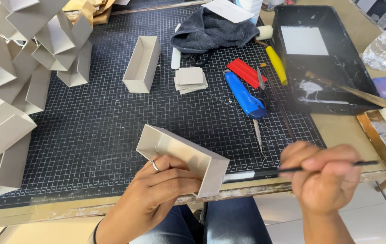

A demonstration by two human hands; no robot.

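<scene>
My left hand (159, 187) grips a long open grey cardboard box (181, 156), tilted on its side above the front edge of the black gridded cutting mat (93, 131); a ring shows on one finger. My right hand (324, 174) is closed around a thin black-handled brush (292, 170), whose pale tip points left toward the box's near end. The tip lies just beside the box's right end; whether it touches is unclear.
Another open grey box (142, 63) lies further back, and many folded cardboard pieces (16, 68) pile up at left. Small card squares (190, 79), a blue utility knife (245, 96), a red tool (247, 72), a dark cloth (215, 29) and a black glue tray (324, 54) with a wooden brush (360, 94) sit at the back right.
</scene>
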